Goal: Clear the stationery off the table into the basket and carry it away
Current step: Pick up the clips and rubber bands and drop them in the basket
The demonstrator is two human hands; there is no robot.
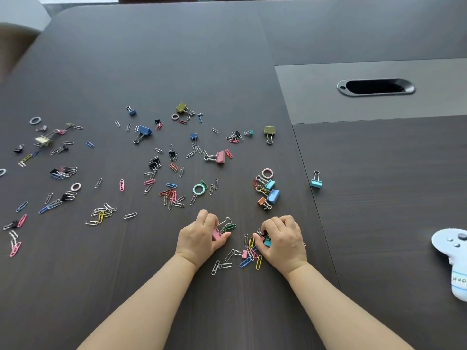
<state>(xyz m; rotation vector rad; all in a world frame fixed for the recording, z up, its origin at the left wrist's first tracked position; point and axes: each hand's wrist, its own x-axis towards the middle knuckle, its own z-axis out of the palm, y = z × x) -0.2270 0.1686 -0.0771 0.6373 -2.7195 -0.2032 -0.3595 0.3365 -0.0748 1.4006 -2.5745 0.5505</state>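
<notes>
Several paper clips, binder clips and small rings lie scattered over the dark table. My left hand grips a pink binder clip together with a green paper clip near the table's front. My right hand curls round a small bunch of clips, teal and black ones showing at its fingers. Loose paper clips lie between and below the two hands. A cluster of blue and orange binder clips sits just beyond my right hand. No basket is in view.
A pale blue controller lies at the right edge. A grey panel with an oval cable slot sits at the back right. A lone teal binder clip lies on the right table section. Chair backs stand beyond the far edge.
</notes>
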